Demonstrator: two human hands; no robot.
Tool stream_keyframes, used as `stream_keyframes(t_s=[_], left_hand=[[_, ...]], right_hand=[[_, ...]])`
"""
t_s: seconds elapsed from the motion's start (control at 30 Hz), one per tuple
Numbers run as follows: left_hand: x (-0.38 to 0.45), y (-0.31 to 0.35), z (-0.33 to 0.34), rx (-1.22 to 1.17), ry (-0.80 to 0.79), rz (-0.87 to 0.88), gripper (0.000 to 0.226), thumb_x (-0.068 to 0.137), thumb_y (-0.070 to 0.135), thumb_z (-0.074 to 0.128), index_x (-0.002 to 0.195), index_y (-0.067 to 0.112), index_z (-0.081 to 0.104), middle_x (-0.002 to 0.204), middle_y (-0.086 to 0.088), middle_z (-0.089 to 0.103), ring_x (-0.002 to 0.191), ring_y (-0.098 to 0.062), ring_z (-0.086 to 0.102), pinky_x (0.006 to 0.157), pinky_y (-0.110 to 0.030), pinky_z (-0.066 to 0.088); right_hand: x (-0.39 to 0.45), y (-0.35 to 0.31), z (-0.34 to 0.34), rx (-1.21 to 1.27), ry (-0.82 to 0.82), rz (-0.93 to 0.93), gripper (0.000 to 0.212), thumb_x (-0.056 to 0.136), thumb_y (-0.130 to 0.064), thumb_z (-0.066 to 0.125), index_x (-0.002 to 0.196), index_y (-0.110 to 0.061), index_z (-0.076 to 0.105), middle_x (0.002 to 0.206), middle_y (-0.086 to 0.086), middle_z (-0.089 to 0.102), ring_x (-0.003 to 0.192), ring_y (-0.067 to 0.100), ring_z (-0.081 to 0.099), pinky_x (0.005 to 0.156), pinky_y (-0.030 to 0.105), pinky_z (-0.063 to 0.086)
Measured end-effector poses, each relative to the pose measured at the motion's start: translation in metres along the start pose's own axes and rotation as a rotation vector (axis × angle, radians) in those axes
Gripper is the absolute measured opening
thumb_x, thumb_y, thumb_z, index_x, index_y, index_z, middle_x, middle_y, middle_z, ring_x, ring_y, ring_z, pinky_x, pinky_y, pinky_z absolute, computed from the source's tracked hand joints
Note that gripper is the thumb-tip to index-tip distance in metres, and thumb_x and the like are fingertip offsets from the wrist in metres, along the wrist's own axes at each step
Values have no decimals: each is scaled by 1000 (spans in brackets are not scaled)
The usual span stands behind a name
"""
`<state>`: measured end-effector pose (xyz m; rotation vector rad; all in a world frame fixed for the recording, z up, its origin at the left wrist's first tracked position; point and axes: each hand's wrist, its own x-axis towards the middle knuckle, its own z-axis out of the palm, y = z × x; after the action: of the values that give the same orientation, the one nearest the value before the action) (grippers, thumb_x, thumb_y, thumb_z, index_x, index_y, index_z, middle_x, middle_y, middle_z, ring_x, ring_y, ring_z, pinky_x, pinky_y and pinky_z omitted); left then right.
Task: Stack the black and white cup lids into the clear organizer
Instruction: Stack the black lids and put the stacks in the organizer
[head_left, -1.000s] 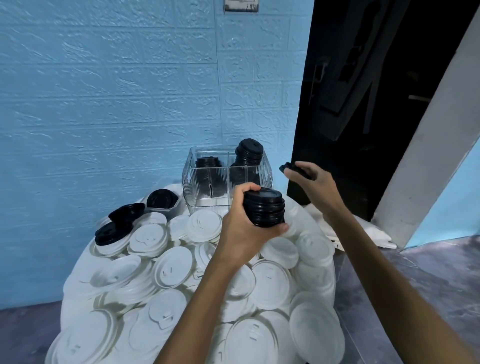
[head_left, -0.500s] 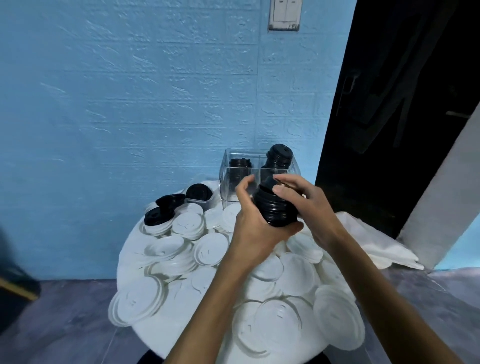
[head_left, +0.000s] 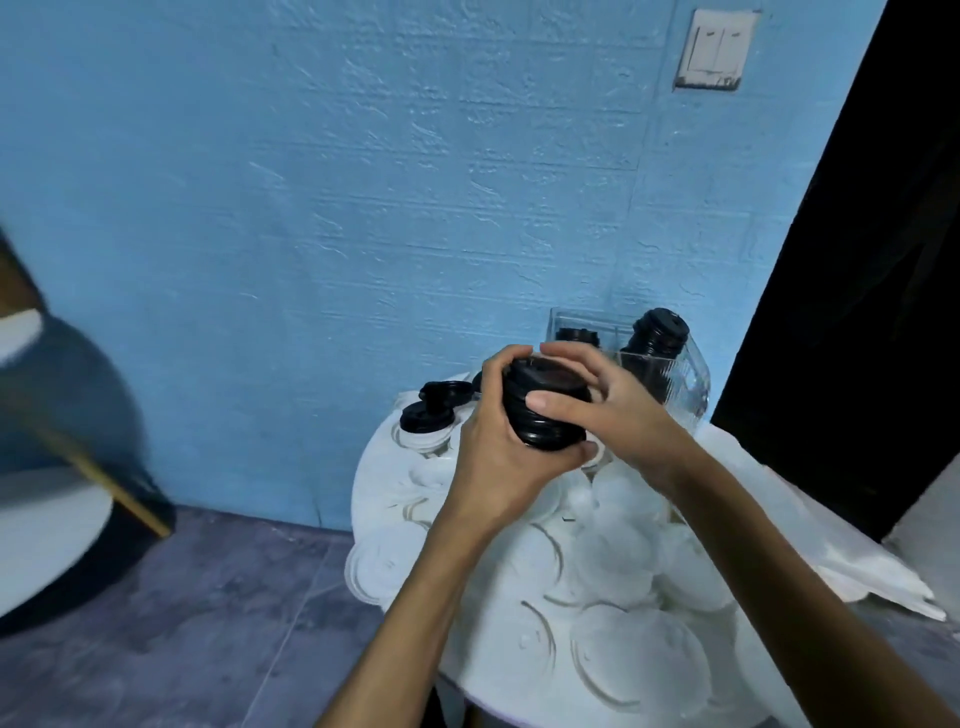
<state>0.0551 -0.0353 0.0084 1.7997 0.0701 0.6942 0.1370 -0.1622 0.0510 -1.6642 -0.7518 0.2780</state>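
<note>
A stack of black lids (head_left: 540, 410) is held in the air over the round white table (head_left: 374, 467). My left hand (head_left: 498, 457) grips it from the left and below. My right hand (head_left: 608, 410) closes over its top and right side. Behind the hands stands the clear organizer (head_left: 680, 384), holding a tall leaning pile of black lids (head_left: 657, 332) on the right and a lower black pile (head_left: 576, 335) on the left. Several white lids (head_left: 639, 660) cover the table. A few loose black lids (head_left: 431, 410) rest on white ones at the back left.
The blue wall rises right behind the table, with a light switch (head_left: 714, 49) high on the right. A dark doorway (head_left: 857, 312) lies to the right. White cloth (head_left: 831, 540) hangs off the table's right side. A blurred dark and white object (head_left: 57, 467) stands at the left.
My right hand brought a single black lid onto the stack and now clasps it together with the left. The camera view swung left, so the table sits further right.
</note>
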Motion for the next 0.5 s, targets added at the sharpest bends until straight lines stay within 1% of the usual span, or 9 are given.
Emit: stream_keyframes(t_s=[0.13,0.2,0.27,0.33,0.4,0.43,0.5], left_hand=[[9,-11,-36,41,40,-8,89,60,18,98,127,42,45,111,18,70,98,-5,70,88,-32,59],[13,-17,-52,66,45,-25,87,61,19,98,126,42,44,108,24,69,93,0,69,82,-23,57],[19,-23,-68,76,58,-39,86,63,17,97,125,42,44,106,32,65,89,4,68,76,-14,54],[25,-32,-82,81,73,-54,85,63,17,97,125,42,43,106,29,66,90,4,68,76,-15,54],[30,-43,-95,90,88,-61,87,63,18,98,126,41,43,109,23,68,94,5,67,78,-12,51],[32,-49,-100,91,95,-69,88,63,18,98,127,41,43,112,22,68,95,5,67,79,-10,50],[38,-61,-110,91,106,-89,90,62,17,99,127,41,43,113,24,68,99,3,67,83,-13,51]], right_hand=[[25,-6,30,-53,-94,-5,64,72,-42,83,130,-25,62,124,-10,70,114,2,65,99,22,49],[39,-4,41,-76,-144,-3,66,75,-48,83,133,-27,61,128,-11,68,118,1,63,102,21,48],[54,-4,51,-101,-167,10,69,77,-57,77,136,-28,59,133,-12,65,120,0,61,104,22,46],[73,-2,58,-92,-152,37,62,76,-63,66,130,-33,62,129,-14,65,118,-2,62,102,21,47],[97,5,63,-111,-106,53,48,80,-65,63,118,-37,66,125,-16,67,116,2,62,101,24,48],[112,12,65,-180,-69,54,46,83,-64,65,119,-35,66,126,-16,66,118,4,62,100,25,48],[140,29,68,-364,-38,66,54,87,-59,68,131,-29,63,134,-14,63,123,6,58,98,23,42]])
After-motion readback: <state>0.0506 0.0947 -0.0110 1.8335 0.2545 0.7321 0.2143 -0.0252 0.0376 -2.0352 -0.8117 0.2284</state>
